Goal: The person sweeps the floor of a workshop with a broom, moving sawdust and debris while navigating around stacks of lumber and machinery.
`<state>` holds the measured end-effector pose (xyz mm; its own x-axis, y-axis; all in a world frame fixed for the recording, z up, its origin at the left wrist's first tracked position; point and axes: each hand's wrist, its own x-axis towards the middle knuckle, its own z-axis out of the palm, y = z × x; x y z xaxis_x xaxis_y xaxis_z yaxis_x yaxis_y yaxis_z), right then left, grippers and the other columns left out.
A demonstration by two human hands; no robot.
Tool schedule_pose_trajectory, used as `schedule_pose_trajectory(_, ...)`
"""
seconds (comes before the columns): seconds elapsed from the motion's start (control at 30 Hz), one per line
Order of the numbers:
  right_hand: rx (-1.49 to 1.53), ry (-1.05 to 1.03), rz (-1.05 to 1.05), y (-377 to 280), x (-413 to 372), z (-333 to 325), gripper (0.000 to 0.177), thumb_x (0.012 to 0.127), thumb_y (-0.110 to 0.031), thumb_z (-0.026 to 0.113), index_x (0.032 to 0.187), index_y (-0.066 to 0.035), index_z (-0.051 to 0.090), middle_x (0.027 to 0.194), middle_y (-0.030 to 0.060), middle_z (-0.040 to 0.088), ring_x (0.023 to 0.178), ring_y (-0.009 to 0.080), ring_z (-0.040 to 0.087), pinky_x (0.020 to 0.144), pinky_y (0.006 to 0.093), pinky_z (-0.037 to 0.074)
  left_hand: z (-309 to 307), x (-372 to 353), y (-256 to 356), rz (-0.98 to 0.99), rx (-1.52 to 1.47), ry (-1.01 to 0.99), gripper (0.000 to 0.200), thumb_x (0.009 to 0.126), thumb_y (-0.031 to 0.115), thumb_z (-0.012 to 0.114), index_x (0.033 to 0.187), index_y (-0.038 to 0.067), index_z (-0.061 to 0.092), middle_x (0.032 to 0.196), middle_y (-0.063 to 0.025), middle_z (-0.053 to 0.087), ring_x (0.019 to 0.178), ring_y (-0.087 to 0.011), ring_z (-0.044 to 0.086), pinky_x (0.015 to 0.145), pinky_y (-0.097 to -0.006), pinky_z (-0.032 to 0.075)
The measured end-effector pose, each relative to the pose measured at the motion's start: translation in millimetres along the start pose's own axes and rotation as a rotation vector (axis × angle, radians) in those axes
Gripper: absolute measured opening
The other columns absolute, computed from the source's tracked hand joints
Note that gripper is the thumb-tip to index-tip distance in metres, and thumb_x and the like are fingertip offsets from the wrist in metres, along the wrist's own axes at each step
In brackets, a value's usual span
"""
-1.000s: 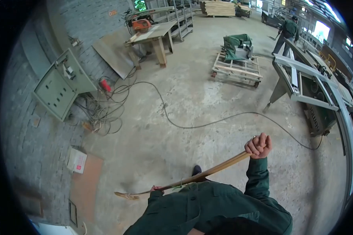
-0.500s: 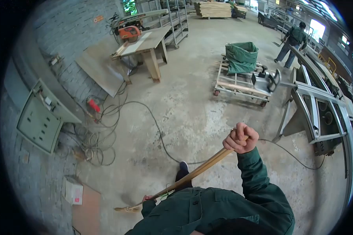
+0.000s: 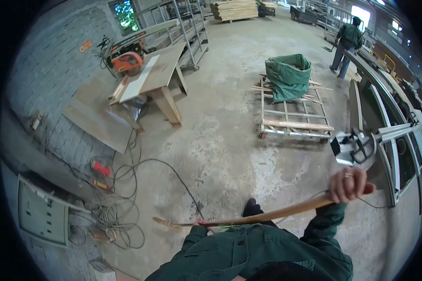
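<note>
A long, pale wooden strip [image 3: 286, 211] lies across the front of my body, nearly level, its right end a little higher. My right hand [image 3: 348, 185] is closed around it near the right end, with a ring on one finger. At the other side my left hand [image 3: 200, 222] grips the strip near its narrow, knobbly left end. My left fingers are small in view and partly hidden. A bit of green shows along the strip by my jacket. Just beyond my right hand sits a metal machine fitting with a black handle [image 3: 362, 149].
A wheeled metal frame [image 3: 293, 129] carries a green sack [image 3: 290, 77]. An orange saw [image 3: 126, 63] stands on a wooden table [image 3: 162, 77]. Cables [image 3: 119, 229] run over the floor near a grey electrical cabinet [image 3: 43, 210]. Another person [image 3: 348, 44] stands by the long machine [image 3: 384, 112].
My right hand has swung right and lower, bringing the strip from a steep slant to nearly level. My left hand has shifted right and slightly up. The view has moved forward.
</note>
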<state>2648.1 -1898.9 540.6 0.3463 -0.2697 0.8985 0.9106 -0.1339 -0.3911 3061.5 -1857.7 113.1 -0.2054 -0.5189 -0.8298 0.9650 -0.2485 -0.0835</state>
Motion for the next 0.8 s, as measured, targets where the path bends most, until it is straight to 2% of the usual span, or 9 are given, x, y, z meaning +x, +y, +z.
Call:
schedule_pose_trajectory(0.1,-0.185,0.086,-0.053,-20.6,4.1,-56.8,0.024,0.069,-0.024,0.04,0.058,-0.003,0.037,0.036,0.0016,0.035,0.028,0.0087,0.036,0.029,0.0204,0.034,85.2,66.4,-6.6,0.176,0.411,-0.047,0.026,0.065,0.018,0.032,0.041,0.014,0.025,0.036,0.0018,0.028,0.035,-0.0114,0.03,0.039,-0.0245,0.031)
schedule_pose_trajectory(0.2,-0.253,0.022,-0.093,-37.2,33.6,-126.6,0.02,0.067,-0.02,0.042,0.059,-0.003,0.036,0.035,0.0013,0.035,0.028,0.0088,0.037,0.031,0.0209,0.036,184.9,122.0,-14.1,0.051,0.224,0.052,0.026,0.066,0.019,0.031,0.041,0.013,0.026,0.036,0.0006,0.028,0.035,-0.0125,0.03,0.038,-0.0255,0.031)
schedule_pose_trajectory(0.27,-0.294,0.011,-0.06,-48.4,56.8,-172.0,0.019,0.067,-0.018,0.043,0.06,-0.003,0.036,0.035,0.0029,0.037,0.028,0.0095,0.038,0.032,0.0222,0.038,272.1,101.5,-32.6,0.036,0.189,0.067,0.025,0.064,0.016,0.038,0.041,0.012,0.027,0.038,-0.0009,0.031,0.037,-0.0138,0.033,0.038,-0.028,0.033)
schedule_pose_trajectory(0.47,-0.245,-0.121,0.184,-45.4,138.0,-313.4,0.018,0.068,-0.015,0.042,0.058,-0.001,0.038,0.035,0.006,0.038,0.029,0.0121,0.039,0.03,0.0244,0.038,389.2,205.3,-11.2,0.121,0.271,0.02,0.028,0.063,0.016,0.04,0.039,0.012,0.026,0.037,-0.0008,0.031,0.037,-0.0139,0.034,0.04,-0.0272,0.033)
schedule_pose_trajectory(0.53,-0.254,-0.138,0.214,-38.5,158.2,-356.9,0.016,0.068,-0.013,0.042,0.058,-0.001,0.038,0.035,0.0064,0.038,0.028,0.0125,0.039,0.026,0.0236,0.036,406.8,270.6,8.9,-0.127,0.295,-0.198,0.03,0.063,0.019,0.04,0.038,0.013,0.025,0.038,-0.0003,0.031,0.038,-0.0135,0.034,0.041,-0.0265,0.033)
schedule_pose_trajectory(0.6,-0.405,0.124,0.196,-37.0,161.8,-390.1,0.018,0.069,-0.013,0.04,0.055,-0.002,0.036,0.034,0.0061,0.039,0.026,0.0114,0.038,0.024,0.021,0.035,474.0,268.3,9.1,-0.654,0.152,-0.199,0.031,0.064,0.025,0.04,0.038,0.014,0.026,0.041,0.0002,0.032,0.044,-0.015,0.036,0.043,-0.0264,0.031)
schedule_pose_trajectory(0.67,-0.598,0.354,0.009,-21.3,175.6,-426.0,0.019,0.07,-0.011,0.036,0.053,-0.004,0.033,0.031,0.0037,0.036,0.021,0.0091,0.034,0.018,0.0171,0.03,504.8,345.9,30.3,-0.817,0.447,-0.38,0.029,0.064,0.027,0.041,0.04,0.013,0.031,0.046,-0.0012,0.037,0.047,-0.0165,0.038,0.044,-0.0272,0.033)
schedule_pose_trajectory(0.7,-0.661,0.396,0.0,-16.6,185.7,-444.9,0.019,0.07,-0.011,0.035,0.051,-0.005,0.033,0.031,0.0037,0.036,0.021,0.009,0.034,0.018,0.0168,0.031,539.3,360.2,39.6,-0.824,0.468,-0.38,0.029,0.064,0.027,0.041,0.04,0.013,0.031,0.046,-0.0012,0.037,0.047,-0.0165,0.038,0.044,-0.0272,0.033)
schedule_pose_trajectory(0.8,-0.816,0.476,0.079,-26.2,211.5,-482.1,0.02,0.07,-0.01,0.034,0.052,-0.002,0.036,0.035,0.0062,0.04,0.026,0.0108,0.04,0.023,0.0181,0.036,661.2,354.3,26.7,-0.44,0.727,-0.168,0.028,0.065,0.024,0.04,0.042,0.008,0.037,0.045,-0.0046,0.04,0.047,-0.0176,0.04,0.046,-0.0284,0.035)
